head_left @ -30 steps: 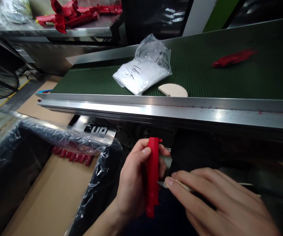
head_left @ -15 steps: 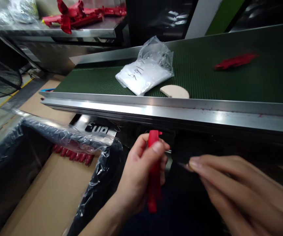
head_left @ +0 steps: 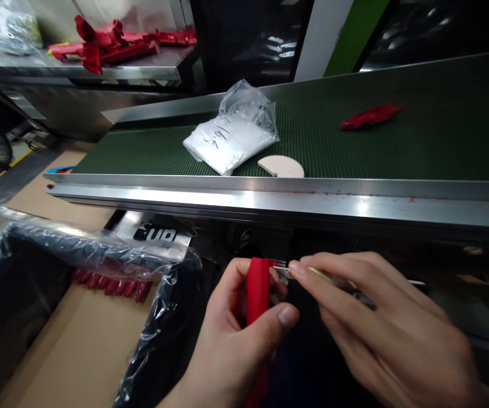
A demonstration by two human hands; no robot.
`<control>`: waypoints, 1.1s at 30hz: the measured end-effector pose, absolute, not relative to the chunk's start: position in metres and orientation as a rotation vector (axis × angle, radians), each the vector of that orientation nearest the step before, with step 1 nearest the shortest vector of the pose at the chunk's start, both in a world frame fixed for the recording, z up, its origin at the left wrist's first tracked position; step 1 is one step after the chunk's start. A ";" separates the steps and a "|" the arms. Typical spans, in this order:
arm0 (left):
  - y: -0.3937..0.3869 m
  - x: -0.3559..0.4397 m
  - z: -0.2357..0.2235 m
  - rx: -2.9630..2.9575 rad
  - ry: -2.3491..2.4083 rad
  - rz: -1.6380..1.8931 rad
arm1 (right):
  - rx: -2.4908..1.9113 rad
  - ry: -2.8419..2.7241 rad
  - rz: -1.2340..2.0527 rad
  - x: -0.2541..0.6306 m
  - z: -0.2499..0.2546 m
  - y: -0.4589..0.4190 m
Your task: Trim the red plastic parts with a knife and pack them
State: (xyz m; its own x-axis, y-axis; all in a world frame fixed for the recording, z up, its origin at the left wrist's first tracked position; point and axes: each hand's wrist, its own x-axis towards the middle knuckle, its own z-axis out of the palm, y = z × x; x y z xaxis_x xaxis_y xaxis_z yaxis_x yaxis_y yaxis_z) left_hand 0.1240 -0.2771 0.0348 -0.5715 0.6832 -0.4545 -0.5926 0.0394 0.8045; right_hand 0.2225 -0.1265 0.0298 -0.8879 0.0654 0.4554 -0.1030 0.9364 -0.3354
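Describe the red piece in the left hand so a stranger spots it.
Find the green conveyor belt running across the view. Below its near edge, the left hand grips a long, narrow red piece. It alone is held: the red part on the belt, the red pile behind and the red row in the lined box lie apart.

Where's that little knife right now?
In the head view, the knife is in the right hand, below and right of centre, its blade pointing left, close to the upper end of the red part in the left hand.
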 end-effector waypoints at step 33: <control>-0.285 0.126 0.027 0.040 0.672 1.697 | -0.033 -2.464 0.786 0.219 0.033 -0.136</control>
State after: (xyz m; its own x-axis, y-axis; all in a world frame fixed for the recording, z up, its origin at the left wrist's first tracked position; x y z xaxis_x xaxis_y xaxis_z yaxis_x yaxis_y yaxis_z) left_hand 0.1256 -0.2847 0.0268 -0.2510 0.9098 -0.3305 -0.8895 -0.0820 0.4495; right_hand 0.2194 -0.1363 0.0331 -0.8494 0.1829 0.4950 -0.1375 0.8288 -0.5423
